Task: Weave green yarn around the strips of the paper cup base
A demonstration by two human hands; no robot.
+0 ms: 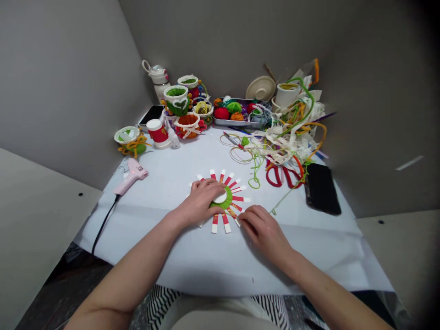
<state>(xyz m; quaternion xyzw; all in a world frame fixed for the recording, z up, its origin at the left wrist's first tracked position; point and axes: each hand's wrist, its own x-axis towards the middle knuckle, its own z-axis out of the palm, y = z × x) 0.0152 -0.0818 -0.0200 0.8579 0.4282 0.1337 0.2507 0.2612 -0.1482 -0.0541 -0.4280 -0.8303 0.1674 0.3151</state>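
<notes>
A paper cup cut into splayed red and white strips (215, 222) lies flat on the table, its round white base facing up. Green yarn (227, 198) is wound in a ring around that base. My left hand (202, 199) grips the cup from the left, with the thumb and fingers on either side of the base. At the lower right strips, my right hand (259, 224) is closed in a pinch on the green yarn; the strand between its fingertips is mostly hidden. A thin length of yarn trails off to the right toward the scissors.
Red-handled scissors (275, 176) and a black phone (322, 189) lie at the right. Behind them is a tangled yarn heap (292, 133) beside a metal tray (237, 123) of yarn balls. A pink glue gun (130, 176) lies left; decorated cups (177, 103) stand behind.
</notes>
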